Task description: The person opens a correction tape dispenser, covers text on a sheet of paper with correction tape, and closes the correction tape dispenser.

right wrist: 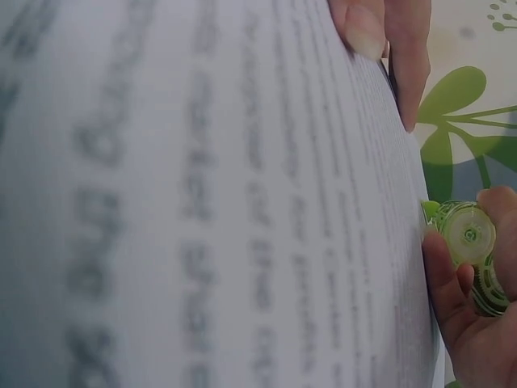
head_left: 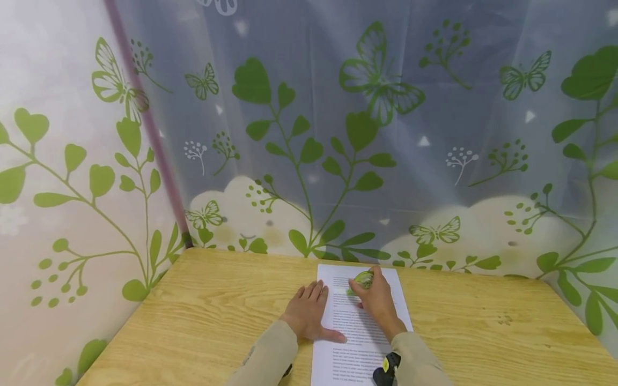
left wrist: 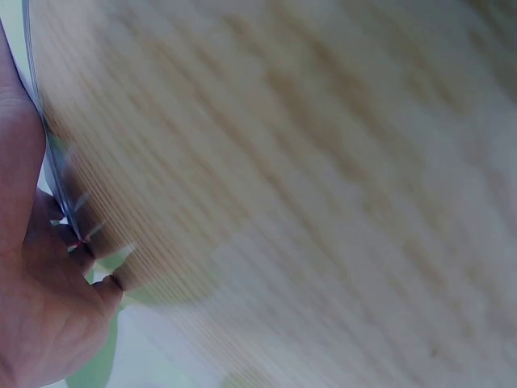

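A printed sheet of paper (head_left: 357, 343) lies on the wooden table, its far edge close to the back wall. My right hand (head_left: 379, 300) grips a translucent green correction tape (head_left: 363, 280) over the upper lines of text. In the right wrist view the correction tape (right wrist: 471, 234) shows its round reels between thumb and fingers, its tip at the paper. My left hand (head_left: 309, 313) rests flat with fingers spread, across the left edge of the sheet, its thumb on the text. The left wrist view shows this hand (left wrist: 56, 299) against the table surface.
The wooden table (head_left: 232, 300) extends to both sides of the sheet. Behind it hangs a blue-grey curtain (head_left: 309, 177) printed with green leaves and butterflies, and a pale printed sheet (head_left: 63, 214) covers the left side. A black wrist device (head_left: 386, 370) sits at the right sleeve.
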Demonstrator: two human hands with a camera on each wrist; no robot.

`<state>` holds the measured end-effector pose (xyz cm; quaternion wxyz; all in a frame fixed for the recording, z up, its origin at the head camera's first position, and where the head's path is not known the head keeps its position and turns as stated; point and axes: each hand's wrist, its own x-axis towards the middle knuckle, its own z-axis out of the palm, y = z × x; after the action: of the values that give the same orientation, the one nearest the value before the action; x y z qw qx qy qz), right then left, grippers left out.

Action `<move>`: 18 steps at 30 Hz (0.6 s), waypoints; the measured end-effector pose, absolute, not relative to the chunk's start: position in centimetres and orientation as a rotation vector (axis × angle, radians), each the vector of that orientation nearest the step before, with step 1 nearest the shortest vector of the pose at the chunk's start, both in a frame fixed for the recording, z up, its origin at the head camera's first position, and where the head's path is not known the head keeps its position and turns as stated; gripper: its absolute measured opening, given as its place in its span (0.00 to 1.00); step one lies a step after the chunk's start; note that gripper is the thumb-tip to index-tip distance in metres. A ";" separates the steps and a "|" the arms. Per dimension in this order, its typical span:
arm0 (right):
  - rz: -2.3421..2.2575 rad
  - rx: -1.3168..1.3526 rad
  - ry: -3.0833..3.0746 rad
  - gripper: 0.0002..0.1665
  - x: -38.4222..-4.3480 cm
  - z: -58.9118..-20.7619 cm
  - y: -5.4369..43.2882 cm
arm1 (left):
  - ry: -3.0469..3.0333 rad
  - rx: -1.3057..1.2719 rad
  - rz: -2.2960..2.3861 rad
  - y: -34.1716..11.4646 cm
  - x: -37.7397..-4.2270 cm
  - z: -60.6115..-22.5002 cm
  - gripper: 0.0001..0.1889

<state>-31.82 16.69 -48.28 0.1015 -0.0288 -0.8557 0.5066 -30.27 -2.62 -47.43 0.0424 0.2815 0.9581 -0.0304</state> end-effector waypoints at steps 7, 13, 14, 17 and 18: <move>1.465 -0.083 -2.550 0.28 -31.7 -48.3 17.1 | 2.934 0.853 -0.101 -2.6 -30.1 -47.2 0.65; 1.442 -0.096 -2.553 0.28 -31.6 -48.3 17.5 | 2.927 0.859 -0.093 -2.6 -30.0 -47.2 0.65; 1.446 -0.100 -2.552 0.28 -31.5 -48.3 17.5 | 2.928 0.863 -0.089 -2.6 -30.0 -47.2 0.65; 1.463 -0.104 -2.548 0.27 -31.6 -48.3 17.7 | 2.934 0.876 -0.084 -2.6 -30.2 -47.4 0.64; 1.469 -0.100 -2.545 0.27 -31.5 -48.2 17.7 | 2.934 0.881 -0.081 -2.7 -30.2 -47.5 0.64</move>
<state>-31.55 17.70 -48.20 0.1004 -0.0338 -0.8613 0.4969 -30.22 -2.68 -47.47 0.0387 0.2872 0.9567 -0.0263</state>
